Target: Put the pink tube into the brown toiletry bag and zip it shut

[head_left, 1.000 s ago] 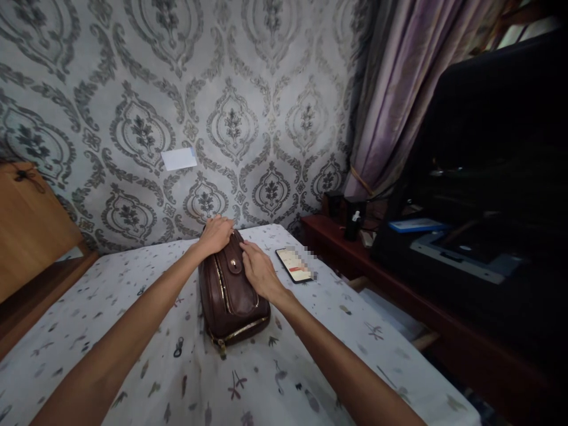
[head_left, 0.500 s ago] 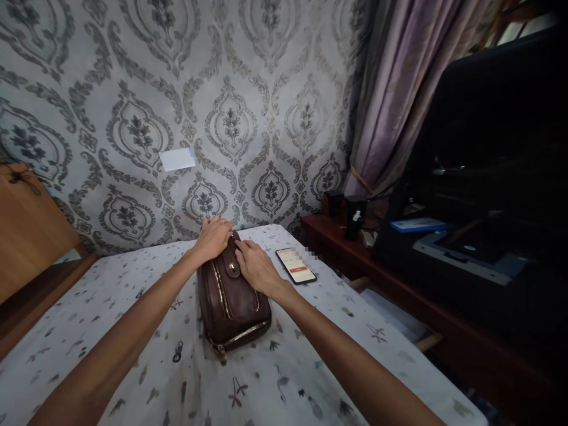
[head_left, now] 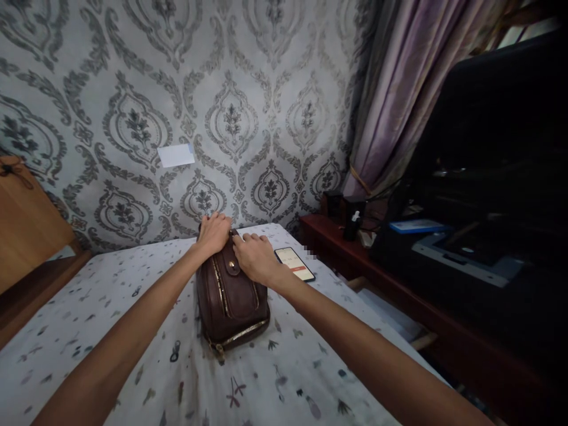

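Note:
A dark brown leather bag [head_left: 239, 296] with gold zips and a small clasp lies on the patterned white sheet [head_left: 177, 390]. My left hand [head_left: 214, 232] is curled over the bag's far left end, its fingertips hidden behind the edge. On the bag's upper right side rests my right hand [head_left: 256, 258], fingers bent and closed near the strap at the far end; what they pinch is too small to make out. A phone [head_left: 296, 265] with a lit screen lies just right of my right hand.
A wooden board [head_left: 31, 225] stands at the left. Along the right runs a dark red desk [head_left: 323, 230] with a small bottle [head_left: 354, 226], black speakers and a blue-edged item. A patterned wall rises behind the sheet.
My right hand has shifted slightly up and its fingers are more curled. My left hand has moved a little toward the bag's far edge. The bag stays in nearly the same place.

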Action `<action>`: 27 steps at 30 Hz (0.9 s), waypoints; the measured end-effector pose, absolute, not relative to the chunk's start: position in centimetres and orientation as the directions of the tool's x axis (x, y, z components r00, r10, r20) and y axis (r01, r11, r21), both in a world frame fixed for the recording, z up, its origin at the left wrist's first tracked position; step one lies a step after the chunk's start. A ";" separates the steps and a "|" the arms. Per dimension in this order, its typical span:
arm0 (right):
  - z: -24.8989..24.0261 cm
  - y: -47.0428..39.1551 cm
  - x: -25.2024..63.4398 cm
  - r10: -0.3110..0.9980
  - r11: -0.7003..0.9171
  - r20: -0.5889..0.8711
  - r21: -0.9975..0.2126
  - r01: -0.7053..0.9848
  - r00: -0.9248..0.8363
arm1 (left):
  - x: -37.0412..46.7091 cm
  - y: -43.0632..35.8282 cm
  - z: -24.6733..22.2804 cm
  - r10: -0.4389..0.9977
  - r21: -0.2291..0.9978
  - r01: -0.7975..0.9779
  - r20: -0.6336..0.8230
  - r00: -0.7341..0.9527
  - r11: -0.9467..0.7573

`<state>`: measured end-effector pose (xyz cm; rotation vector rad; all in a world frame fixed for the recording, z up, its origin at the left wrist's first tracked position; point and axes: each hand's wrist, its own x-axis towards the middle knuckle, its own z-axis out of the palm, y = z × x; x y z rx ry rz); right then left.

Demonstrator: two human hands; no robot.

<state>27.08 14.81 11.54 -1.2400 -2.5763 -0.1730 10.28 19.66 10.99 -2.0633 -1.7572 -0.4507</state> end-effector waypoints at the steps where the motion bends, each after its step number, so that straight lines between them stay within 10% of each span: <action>1: 11.7 15.2 27.1 0.743 0.631 0.288 0.000 0.776 -0.605 | 10.2 19.7 11.0 0.863 -0.076 0.987 0.480 0.158 -0.139; 12: 12.8 15.5 27.1 0.765 0.615 0.222 0.026 0.788 -0.605 | 10.4 19.4 11.1 0.886 -0.082 0.990 0.442 0.140 -0.116; 27: 11.5 20.1 26.6 0.722 0.660 0.038 -0.336 0.672 -0.691 | 10.7 18.8 11.4 0.883 -0.080 0.992 0.453 0.123 -0.097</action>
